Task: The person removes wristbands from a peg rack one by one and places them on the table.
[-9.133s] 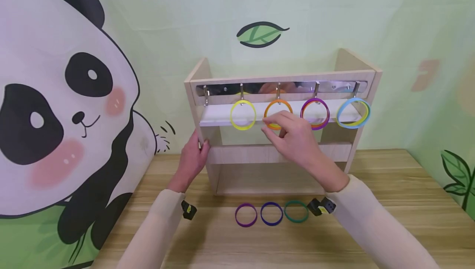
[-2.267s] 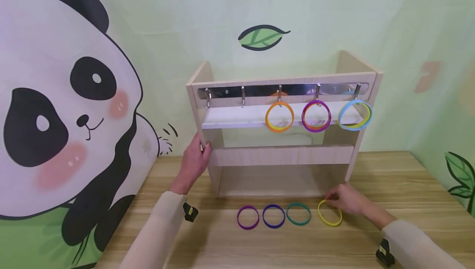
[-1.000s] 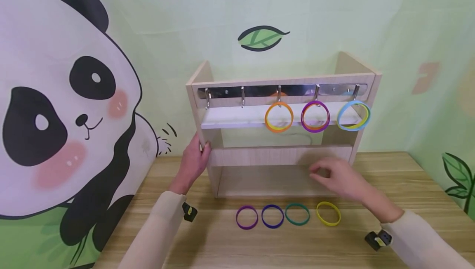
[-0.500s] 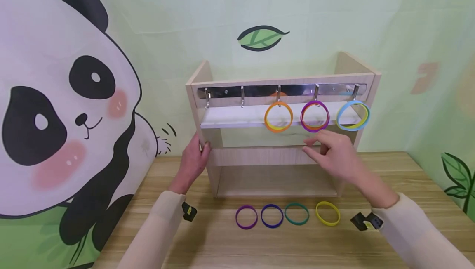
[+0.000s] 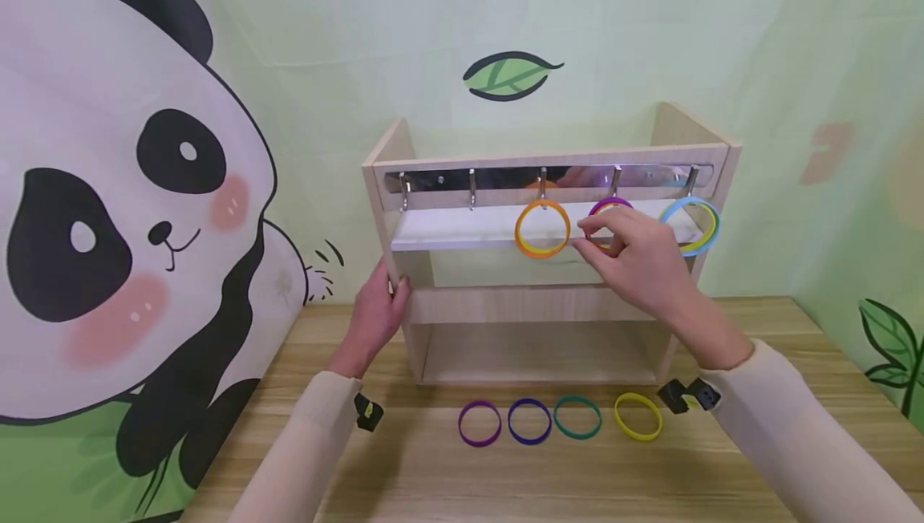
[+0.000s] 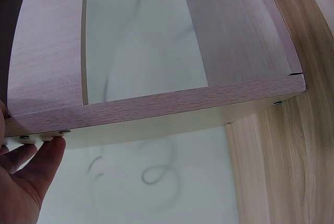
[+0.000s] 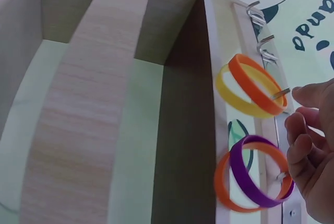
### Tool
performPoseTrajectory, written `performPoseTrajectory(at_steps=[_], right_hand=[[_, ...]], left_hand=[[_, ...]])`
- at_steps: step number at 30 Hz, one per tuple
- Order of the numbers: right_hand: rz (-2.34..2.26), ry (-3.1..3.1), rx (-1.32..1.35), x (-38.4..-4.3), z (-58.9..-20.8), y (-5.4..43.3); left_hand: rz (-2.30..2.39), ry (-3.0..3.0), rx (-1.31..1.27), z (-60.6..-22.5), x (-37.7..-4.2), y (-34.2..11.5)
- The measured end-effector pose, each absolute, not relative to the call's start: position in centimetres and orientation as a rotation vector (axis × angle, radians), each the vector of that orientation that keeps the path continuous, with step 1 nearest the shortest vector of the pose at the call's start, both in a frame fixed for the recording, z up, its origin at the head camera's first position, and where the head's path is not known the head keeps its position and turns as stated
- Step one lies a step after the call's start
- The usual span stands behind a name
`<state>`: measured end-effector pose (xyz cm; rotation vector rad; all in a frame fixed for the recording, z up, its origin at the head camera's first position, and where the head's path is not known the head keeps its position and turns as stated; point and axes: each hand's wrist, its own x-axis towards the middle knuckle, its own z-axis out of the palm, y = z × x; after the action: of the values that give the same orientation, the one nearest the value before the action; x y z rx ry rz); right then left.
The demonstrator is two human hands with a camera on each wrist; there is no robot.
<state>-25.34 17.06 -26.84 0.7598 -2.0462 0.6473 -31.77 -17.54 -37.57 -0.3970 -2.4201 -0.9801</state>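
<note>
My left hand [image 5: 375,310] grips the left side panel of a pale wooden shelf [image 5: 549,304]; in the left wrist view its fingers [image 6: 47,164] press the panel's outer face. Raised at the hook rail, my right hand [image 5: 642,258] holds nothing, thumb and index fingertip apart. It partly covers a purple wristband [image 5: 609,201], and its fingertips are just right of an orange wristband [image 5: 517,229]. The right wrist view shows a yellow wristband [image 7: 228,96] behind the orange one and another orange wristband [image 7: 221,182] behind the purple one.
A light blue wristband [image 5: 689,200] hangs on the rightmost hook with a yellow-green one behind. The two left hooks [image 5: 472,188] are bare. On the table before the shelf lie purple [image 5: 480,444], blue [image 5: 529,442], teal [image 5: 577,435] and yellow [image 5: 638,436] wristbands.
Earlier the yellow wristband hung on the second hook; my right hand laid it right of the teal one, released it and rose to the hooks. My left hand has kept its grip.
</note>
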Motion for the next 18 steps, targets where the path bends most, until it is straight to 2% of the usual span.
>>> performPoseTrajectory(at_steps=[18], right_hand=[[0.57, -2.139, 0.714, -26.7, -24.8, 14.7]], left_hand=[[-0.979, -2.433, -0.391, -37.5, -31.7, -17.5]])
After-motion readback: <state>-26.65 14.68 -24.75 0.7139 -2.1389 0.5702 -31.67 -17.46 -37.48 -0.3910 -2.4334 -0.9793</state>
